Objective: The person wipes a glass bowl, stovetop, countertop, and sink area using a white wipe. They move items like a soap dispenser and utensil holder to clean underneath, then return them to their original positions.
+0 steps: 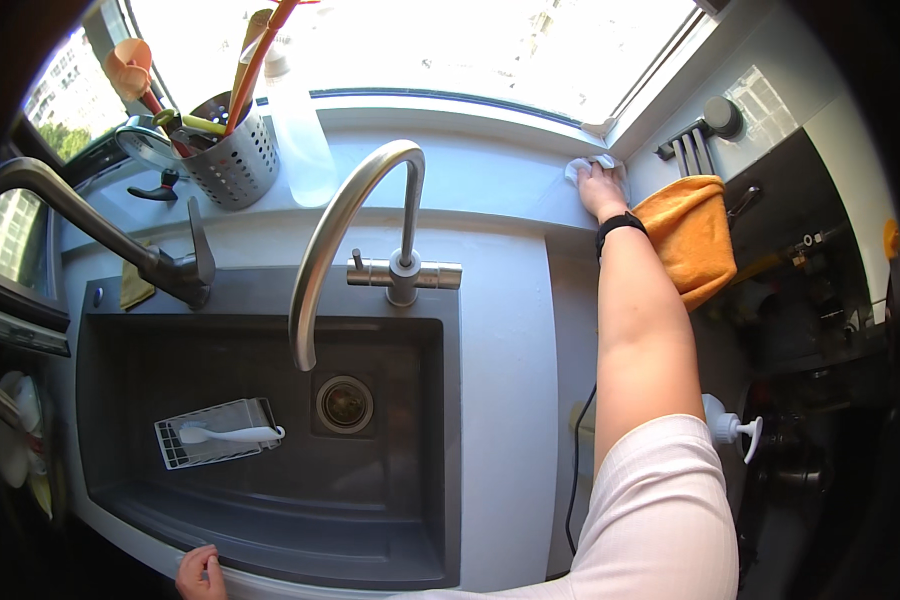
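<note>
My right hand [601, 192] presses a crumpled white wipe [571, 174] onto the white windowsill [465, 169], at its right corner by the window frame. The black band on that wrist is close to an orange cloth [686, 229] hanging from a wall-mounted rack [691, 150]. My left hand [201, 574] rests at the front edge of the counter beside the dark sink [217, 352], its fingers curled and partly cut off by the picture's bottom. Inside the sink, a white dish brush [232, 434] lies on a small wire basket [172, 442], left of the drain [344, 405].
A tall curved faucet [360, 195] and a darker faucet [82, 210] rise behind the sink. On the sill stand a perforated metal utensil holder [232, 165] and a translucent spray bottle [300, 142]. A pump bottle [724, 427] and black cord [576, 480] are near my right arm.
</note>
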The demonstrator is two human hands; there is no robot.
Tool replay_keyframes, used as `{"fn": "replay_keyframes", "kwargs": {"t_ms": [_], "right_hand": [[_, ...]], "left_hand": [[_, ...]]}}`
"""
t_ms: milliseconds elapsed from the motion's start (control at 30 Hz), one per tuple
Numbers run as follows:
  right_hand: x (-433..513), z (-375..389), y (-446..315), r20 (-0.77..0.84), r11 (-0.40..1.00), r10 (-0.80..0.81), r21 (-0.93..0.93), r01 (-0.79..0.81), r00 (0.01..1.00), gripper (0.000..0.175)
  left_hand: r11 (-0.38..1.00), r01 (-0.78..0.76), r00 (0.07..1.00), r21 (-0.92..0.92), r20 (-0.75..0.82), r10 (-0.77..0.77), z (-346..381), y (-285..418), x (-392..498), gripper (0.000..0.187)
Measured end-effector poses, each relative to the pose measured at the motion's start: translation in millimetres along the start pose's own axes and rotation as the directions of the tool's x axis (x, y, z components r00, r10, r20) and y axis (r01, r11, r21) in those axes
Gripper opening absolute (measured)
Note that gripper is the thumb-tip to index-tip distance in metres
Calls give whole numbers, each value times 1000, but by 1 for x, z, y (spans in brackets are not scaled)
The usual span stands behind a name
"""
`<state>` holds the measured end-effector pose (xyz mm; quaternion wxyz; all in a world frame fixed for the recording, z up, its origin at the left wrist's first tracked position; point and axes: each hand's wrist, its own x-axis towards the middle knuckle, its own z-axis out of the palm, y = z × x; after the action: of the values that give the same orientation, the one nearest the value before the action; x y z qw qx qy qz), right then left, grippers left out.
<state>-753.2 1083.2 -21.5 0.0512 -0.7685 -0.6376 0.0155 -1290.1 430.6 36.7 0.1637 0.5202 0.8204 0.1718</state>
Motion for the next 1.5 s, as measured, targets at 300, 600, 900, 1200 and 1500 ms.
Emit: {"fn": "replay_keyframes", "kwargs": {"t_ms": [300,600,900,1200,1500], "right_hand": [[-15,-38,-8,145,970,127,-223,-93,981,52],[-98,-37,-73,8,980,-10,-197,12,1000,33],[-125,9,-138,-212,696,-675,134,705,707,34],[-32,8,24,-86,998,30,56,-26,996,52],[-34,20,-127,-42,835,-542,85,544,839,46]], "left_hand": [[992,52,997,-116,-44,-57,9,-5,1,11],[995,-8,1000,-104,-17,6,2,-2,-3,16],[988,-14,995,-154,-100,-1,6,-1,-2,10],[992,-42,992,-117,-126,28,8,-3,0,10],[994,-10,997,-111,-83,0,9,0,-2,9]]}}
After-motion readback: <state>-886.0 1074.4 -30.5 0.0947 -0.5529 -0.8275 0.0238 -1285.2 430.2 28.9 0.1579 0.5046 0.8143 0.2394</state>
